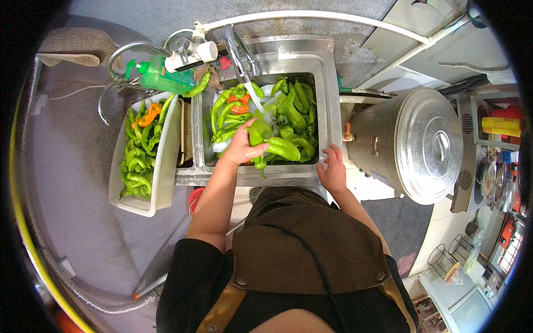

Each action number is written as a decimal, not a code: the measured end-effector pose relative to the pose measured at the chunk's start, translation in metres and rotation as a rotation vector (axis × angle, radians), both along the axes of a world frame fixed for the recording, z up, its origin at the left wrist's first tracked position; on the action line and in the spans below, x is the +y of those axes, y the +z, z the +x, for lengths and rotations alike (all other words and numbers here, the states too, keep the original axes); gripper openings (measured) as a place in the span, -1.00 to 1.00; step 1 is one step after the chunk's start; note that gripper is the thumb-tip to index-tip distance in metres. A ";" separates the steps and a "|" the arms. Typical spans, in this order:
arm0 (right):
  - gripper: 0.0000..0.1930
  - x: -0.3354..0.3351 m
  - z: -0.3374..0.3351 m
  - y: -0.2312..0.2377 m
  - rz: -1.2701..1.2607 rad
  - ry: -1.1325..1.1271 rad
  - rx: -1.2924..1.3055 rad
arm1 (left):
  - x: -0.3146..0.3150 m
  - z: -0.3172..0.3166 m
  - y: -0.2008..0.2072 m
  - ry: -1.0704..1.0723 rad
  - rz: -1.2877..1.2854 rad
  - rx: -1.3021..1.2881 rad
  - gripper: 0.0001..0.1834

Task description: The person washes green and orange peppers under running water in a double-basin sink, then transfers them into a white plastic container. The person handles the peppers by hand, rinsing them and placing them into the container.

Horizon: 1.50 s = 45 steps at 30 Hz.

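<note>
My left hand [242, 147] grips a bunch of green peppers [282, 147] over the near part of a steel sink [327, 94]. Water runs from the curved chrome faucet [232, 47] onto the bunch. Below it, the basin is heaped with long green peppers [298, 105], a few of them orange-red [240, 104] on the left side. At the sink's front right corner, my right hand [334, 171] has its fingers spread near the rim and holds nothing. Whether its fingertips touch the metal I cannot tell.
Left of the sink, a white tub [162, 169] holds more peppers. Behind it are a green pump bottle [166, 77] and a white tap fitting [191, 57]. One loose pepper [199, 84] lies beside the bottle. A large lidded metal pot [383, 139] stands on the right.
</note>
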State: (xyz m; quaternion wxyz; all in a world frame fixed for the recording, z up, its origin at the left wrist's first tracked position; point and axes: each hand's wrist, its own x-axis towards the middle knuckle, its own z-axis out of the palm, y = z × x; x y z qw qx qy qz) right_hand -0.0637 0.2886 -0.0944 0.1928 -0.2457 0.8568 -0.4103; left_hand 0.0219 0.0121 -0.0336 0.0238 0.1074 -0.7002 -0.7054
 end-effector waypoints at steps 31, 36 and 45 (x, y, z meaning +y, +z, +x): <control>-0.61 -0.035 -0.003 -0.012 0.036 0.155 0.054 | -0.233 0.270 0.117 0.969 -0.763 -1.300 -0.28; -0.58 -0.022 -0.003 -0.019 0.007 0.064 0.058 | -0.177 0.191 0.096 1.045 -1.525 -1.150 -0.22; -0.61 0.021 0.003 -0.026 0.092 -0.053 0.075 | -0.017 0.030 -0.097 -0.228 -0.973 -0.569 -0.32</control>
